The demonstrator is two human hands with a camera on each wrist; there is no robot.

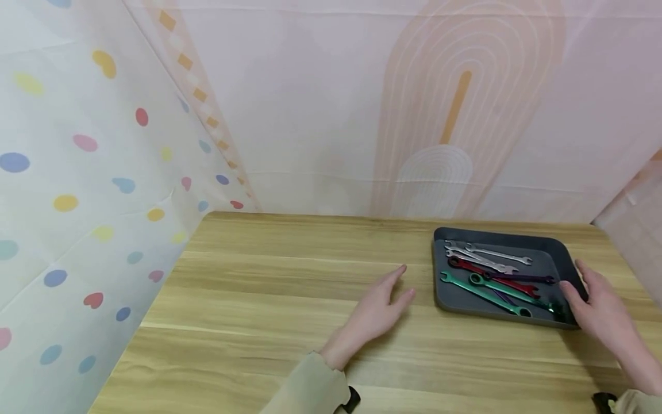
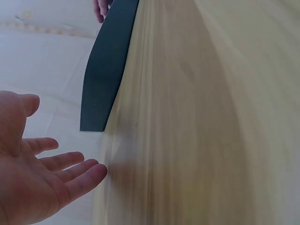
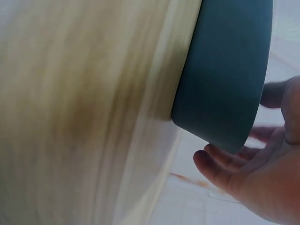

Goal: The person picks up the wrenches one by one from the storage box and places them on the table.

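Observation:
A dark grey tray stands on the right side of the wooden table, with several wrenches lying in it. They include silver wrenches, a red wrench, a dark purple wrench and green wrenches. My right hand holds the tray's right end, thumb over the rim and fingers along the outer wall. To the left of the tray, apart from it, my left hand hovers over the table with fingers extended and nothing in it.
The light wooden table reaches back to a pink patterned cloth. A white cloth with coloured spots hangs along the left side.

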